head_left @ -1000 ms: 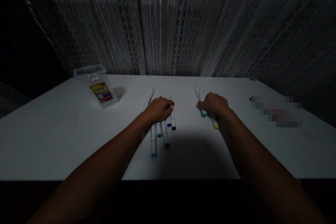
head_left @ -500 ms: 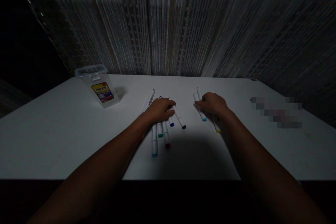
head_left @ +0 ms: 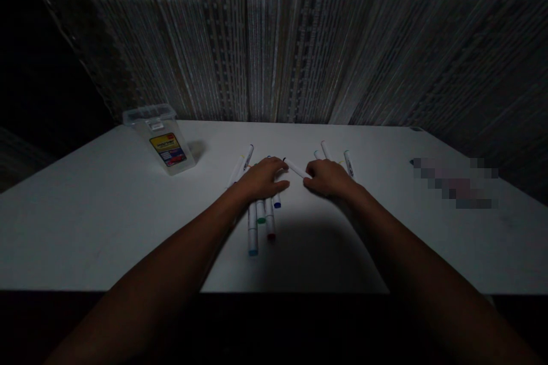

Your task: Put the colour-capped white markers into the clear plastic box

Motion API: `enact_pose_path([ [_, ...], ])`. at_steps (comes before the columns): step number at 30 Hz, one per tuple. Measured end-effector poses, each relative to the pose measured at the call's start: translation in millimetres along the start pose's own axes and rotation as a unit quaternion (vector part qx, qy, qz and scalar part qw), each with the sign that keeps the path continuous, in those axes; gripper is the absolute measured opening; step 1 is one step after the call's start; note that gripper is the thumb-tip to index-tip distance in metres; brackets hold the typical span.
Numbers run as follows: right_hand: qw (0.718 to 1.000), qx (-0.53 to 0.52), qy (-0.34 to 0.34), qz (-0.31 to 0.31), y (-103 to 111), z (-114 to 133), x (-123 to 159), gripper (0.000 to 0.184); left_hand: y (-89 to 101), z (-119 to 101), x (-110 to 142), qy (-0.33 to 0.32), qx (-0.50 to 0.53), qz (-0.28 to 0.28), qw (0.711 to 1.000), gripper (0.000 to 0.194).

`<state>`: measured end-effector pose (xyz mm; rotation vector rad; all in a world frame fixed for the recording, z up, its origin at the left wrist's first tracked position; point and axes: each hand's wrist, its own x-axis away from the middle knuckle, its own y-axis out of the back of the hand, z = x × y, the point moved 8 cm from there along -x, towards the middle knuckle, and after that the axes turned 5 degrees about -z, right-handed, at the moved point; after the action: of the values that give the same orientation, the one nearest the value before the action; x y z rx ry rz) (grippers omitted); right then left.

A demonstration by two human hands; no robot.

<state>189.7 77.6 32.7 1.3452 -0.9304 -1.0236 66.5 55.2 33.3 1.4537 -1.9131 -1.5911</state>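
My left hand [head_left: 266, 178] rests over a cluster of white markers, its thumb and fingers apart. Below its palm stick out a light blue-tipped marker [head_left: 252, 234], a green-tipped one [head_left: 261, 212], a red-tipped one [head_left: 270, 220] and a blue-tipped one [head_left: 277, 202]. My right hand [head_left: 326, 178] pinches the near end of a dark-tipped white marker [head_left: 295, 167], which slants up towards my left fingertips. Around the right hand lie a white marker [head_left: 325, 150] and another with a dark clip [head_left: 349, 163], partly covered by the hand.
A clear plastic box [head_left: 182, 164] with a lid and a yellow label stands at the left on the white table [head_left: 128, 222]. A blurred-out item [head_left: 456, 183] lies at the right. A striped curtain [head_left: 274, 40] hangs behind the table.
My right hand has moved left from the right-hand markers and taken hold of the dark-tipped marker, which has turned. My left hand has barely moved; its thumb sits farther out.
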Motion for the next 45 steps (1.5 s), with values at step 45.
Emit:
enact_pose_path([
  [45,0.998,0.008,-0.017,-0.056,9,-15,-3,0.043,-6.2,-10,0,-0.03,0.123,0.032,0.991,0.032],
])
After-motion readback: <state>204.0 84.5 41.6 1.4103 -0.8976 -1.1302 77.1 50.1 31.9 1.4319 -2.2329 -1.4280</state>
